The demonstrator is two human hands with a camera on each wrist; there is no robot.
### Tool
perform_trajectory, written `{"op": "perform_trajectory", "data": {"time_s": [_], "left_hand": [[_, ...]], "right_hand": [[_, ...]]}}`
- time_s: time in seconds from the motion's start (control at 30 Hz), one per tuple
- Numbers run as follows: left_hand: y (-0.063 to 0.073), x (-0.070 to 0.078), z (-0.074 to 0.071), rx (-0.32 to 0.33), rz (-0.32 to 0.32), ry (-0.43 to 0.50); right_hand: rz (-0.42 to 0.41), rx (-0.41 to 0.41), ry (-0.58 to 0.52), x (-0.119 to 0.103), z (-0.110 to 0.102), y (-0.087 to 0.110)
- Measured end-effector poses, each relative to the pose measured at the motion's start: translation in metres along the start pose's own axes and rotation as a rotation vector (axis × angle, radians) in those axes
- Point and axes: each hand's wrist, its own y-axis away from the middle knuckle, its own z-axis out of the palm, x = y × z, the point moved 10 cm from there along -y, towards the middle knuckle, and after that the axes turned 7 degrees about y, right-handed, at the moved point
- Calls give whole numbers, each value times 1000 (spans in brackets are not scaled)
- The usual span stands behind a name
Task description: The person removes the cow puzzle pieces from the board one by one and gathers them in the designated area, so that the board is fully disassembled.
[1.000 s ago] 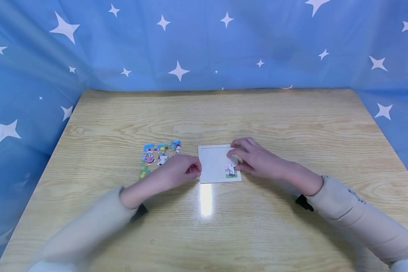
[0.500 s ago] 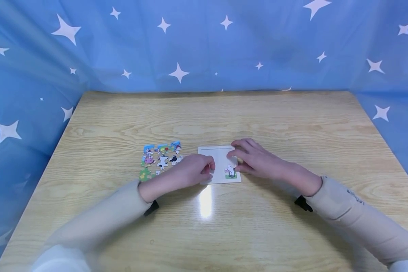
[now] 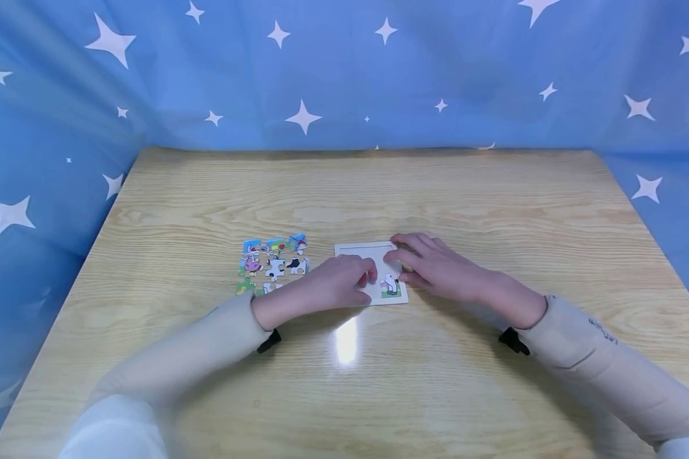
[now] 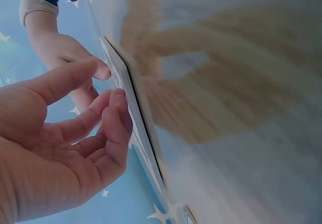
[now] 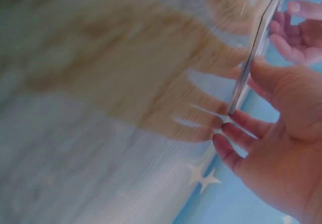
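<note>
A shallow white puzzle tray [image 3: 360, 245] lies flat on the table. One puzzle piece [image 3: 390, 285] with a white animal leg on green sits in its lower right corner. My left hand [image 3: 341, 280] is over the tray's left half, fingers loosely curled, thumb apart from them; no piece shows between them in the left wrist view. My right hand [image 3: 439, 271] rests along the tray's right edge, its fingers [image 5: 251, 126] at the rim and table and its thumb beside the corner piece. Left of the tray, several cow-picture puzzle pieces [image 3: 275, 268] are spread, partly hidden by my left forearm.
The wood-grain table [image 3: 436, 376] reaches back to a blue curtain [image 3: 344, 76] with white stars. A bright light reflection [image 3: 346, 340] shows on the tabletop below the tray. Dark wrist straps [image 3: 514, 341] sit at both sleeve cuffs.
My left hand has moved right from the tray's left edge to over its middle, uncovering more of the loose pieces. My right hand and the corner piece have stayed in place.
</note>
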Motion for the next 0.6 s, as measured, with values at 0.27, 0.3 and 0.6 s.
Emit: {"op": "perform_trajectory", "data": {"time_s": [0.27, 0.3, 0.6], "left_hand": [[-5, 2, 4, -23, 6, -28], [-6, 2, 4, -24, 6, -33], [-13, 4, 6, -15, 13, -40]], "right_hand": [[22, -25, -4, 4, 2, 0], [21, -25, -3, 4, 2, 0], [29, -16, -2, 5, 2, 0]]}}
